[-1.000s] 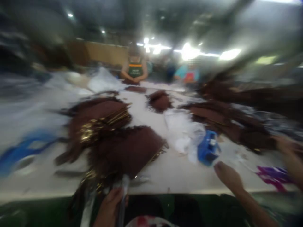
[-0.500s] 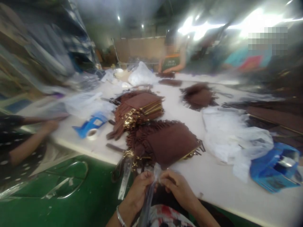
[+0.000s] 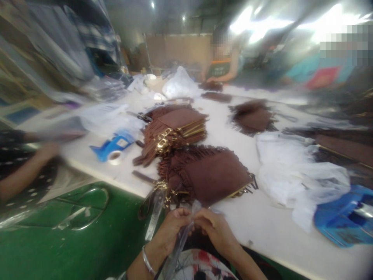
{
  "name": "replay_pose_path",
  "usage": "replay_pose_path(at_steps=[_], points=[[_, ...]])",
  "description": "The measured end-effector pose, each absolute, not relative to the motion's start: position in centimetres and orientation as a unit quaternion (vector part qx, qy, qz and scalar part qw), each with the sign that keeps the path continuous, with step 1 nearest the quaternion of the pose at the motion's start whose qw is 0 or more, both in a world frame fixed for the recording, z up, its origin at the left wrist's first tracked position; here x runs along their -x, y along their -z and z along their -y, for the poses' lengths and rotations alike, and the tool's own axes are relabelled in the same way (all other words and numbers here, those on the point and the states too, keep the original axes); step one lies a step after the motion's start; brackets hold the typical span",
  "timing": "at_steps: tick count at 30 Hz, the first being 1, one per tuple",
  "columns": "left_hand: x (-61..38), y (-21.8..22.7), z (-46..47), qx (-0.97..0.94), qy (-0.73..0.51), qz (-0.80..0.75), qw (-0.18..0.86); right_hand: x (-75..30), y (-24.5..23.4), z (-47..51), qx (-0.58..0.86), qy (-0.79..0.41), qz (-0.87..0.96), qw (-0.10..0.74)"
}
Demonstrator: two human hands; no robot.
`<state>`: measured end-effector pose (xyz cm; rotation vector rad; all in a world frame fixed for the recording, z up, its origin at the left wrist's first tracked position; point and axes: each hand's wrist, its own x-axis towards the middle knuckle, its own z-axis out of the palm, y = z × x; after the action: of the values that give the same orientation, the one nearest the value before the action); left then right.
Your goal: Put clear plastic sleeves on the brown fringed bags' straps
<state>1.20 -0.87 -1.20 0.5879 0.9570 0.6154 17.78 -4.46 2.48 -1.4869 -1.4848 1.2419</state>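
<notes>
- The clear plastic strip [image 3: 181, 245] is at the table's near edge, between the hands, its long axis running from the fingertips back towards the lap, leaning left.
- The left hand [image 3: 172, 227] pinches it near its upper end; the right hand [image 3: 215, 229] grips the same end from the other side. The left is nearer the strip's trailing length.
- Just beyond the fingertips, towards the table's middle, lies a brown fringed bag [image 3: 217, 177].
- Left of the hands, another clear strip [image 3: 155, 217] hangs past the near edge, below gold clasps [image 3: 161, 186].
- Farther in on the table [image 3: 271, 229] sits a stack of brown bags [image 3: 177, 119].
</notes>
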Motion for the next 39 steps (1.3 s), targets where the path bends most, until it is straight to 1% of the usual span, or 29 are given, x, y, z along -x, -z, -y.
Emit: replay_pose_path(at_steps=[10, 17, 25, 31, 39], points=[[-0.9, 1.2, 0.2, -0.259, -0.26, -0.433, 0.823, -17.2, -1.7, 4.8, 0.591, -0.471, 0.552, 0.353], [-1.0, 1.4, 0.4, -0.298, -0.288, -0.456, 0.788, -16.8, -0.4, 4.9, 0.591, -0.46, 0.553, 0.366], [-1.3, 1.4, 0.6, -0.329, -0.305, -0.471, 0.759, -16.6, -0.2, 4.9, 0.587, -0.412, 0.598, 0.357], [-1.6, 0.9, 0.7, -0.344, -0.311, -0.488, 0.74, -16.6, 0.1, 5.0, 0.598, -0.381, 0.621, 0.333], [-1.5, 0.8, 0.7, -0.359, -0.308, -0.49, 0.732, -17.0, 0.1, 4.9, 0.61, -0.395, 0.612, 0.311]])
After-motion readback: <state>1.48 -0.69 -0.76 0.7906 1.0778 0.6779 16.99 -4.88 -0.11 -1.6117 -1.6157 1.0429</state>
